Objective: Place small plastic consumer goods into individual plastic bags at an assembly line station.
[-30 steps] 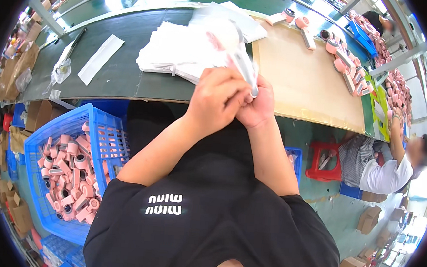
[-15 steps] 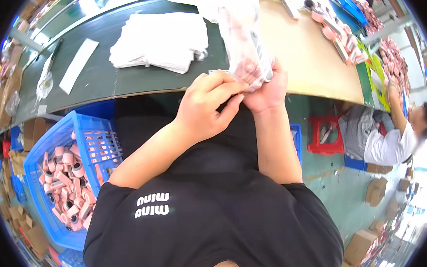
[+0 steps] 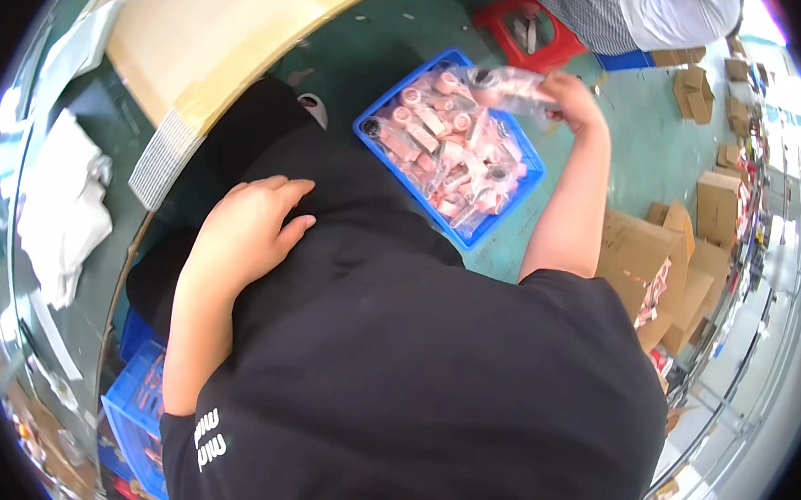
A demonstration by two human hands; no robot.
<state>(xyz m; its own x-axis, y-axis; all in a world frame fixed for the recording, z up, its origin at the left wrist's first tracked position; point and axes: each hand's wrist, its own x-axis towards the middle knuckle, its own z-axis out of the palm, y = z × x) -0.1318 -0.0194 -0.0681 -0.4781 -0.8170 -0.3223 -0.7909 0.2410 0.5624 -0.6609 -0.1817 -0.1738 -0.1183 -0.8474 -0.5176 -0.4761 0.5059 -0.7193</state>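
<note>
Just packet (image 3: 511, 84) above crate rim (image 3: 446, 223)

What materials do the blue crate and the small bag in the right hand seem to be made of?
Blue crate: probably rigid moulded plastic, with a smooth, even-coloured rim. Small bag in the right hand: likely thin clear plastic film, glossy and crinkled, with pink contents showing through, though blurred.

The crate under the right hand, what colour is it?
Blue crate, seen in the head view, below the right hand.

A black short-sleeved T-shirt (image 3: 429, 380) (white lettering) and bare forearms.
</note>
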